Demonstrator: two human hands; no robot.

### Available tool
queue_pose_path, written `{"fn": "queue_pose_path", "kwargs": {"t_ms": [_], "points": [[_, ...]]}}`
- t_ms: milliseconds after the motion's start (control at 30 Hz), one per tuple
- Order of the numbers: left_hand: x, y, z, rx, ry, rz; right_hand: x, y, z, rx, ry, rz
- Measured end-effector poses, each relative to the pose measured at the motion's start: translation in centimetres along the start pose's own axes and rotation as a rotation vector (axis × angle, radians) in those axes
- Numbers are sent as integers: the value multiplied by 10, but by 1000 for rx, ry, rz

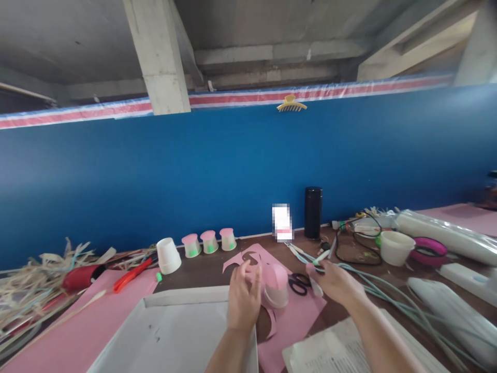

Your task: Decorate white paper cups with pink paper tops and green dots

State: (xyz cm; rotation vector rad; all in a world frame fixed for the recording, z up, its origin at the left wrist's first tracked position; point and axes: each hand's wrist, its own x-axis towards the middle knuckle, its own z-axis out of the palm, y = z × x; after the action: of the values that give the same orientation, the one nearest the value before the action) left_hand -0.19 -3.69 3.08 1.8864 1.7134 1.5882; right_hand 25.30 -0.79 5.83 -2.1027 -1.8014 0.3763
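As left hand [244, 298] slants beside pink-topped cup [276, 291] | right hand [337, 280] outstretched, palm down, near scissors [299, 284] | both grips — cannot tell

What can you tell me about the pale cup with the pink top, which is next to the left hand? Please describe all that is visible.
The cup has a whitish body that looks like thin paper or plastic, with a smooth, rounded pink piece covering its top. It stands on the cut pink sheet, leaning a little. The left hand is right beside it; whether the fingers touch it is unclear. The scissors lie on its other side. Its inside is hidden.
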Motion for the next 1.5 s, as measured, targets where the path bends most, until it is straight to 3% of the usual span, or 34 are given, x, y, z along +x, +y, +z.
{"fn": "queue_pose_path", "kwargs": {"t_ms": [167,433,533,633,700,767,867,967,1233,1500], "points": [[2,9,-5,9,-104,-224,1,1,15,2,-16,-15],[1,8,0,-34,-197,-288,-2,-10,8,97,40,-68],[1,7,1,-23,-189,-248,-12,-20,-5,228,36,-144],[3,8,1,-45,-208,-277,-28,-30,-20,661,-186,-317],[5,10,-1,-128,-308,-348,-39,-33,-28,795,-307,-434],[8,11,-5,-258,-492,-425,-48,-34,-34,850,-373,-482],[13,8,-13,-467,-763,-484,-54,-33,-35,763,-377,-526],[14,3,-17,-613,-878,-587,-56,-33,-34,664,-342,-553],[11,0,-7,-793,-801,-874,-55,-37,-34,535,-344,-631],[9,1,-2,-817,-715,-895,-55,-41,-36,509,-315,-701]]}}
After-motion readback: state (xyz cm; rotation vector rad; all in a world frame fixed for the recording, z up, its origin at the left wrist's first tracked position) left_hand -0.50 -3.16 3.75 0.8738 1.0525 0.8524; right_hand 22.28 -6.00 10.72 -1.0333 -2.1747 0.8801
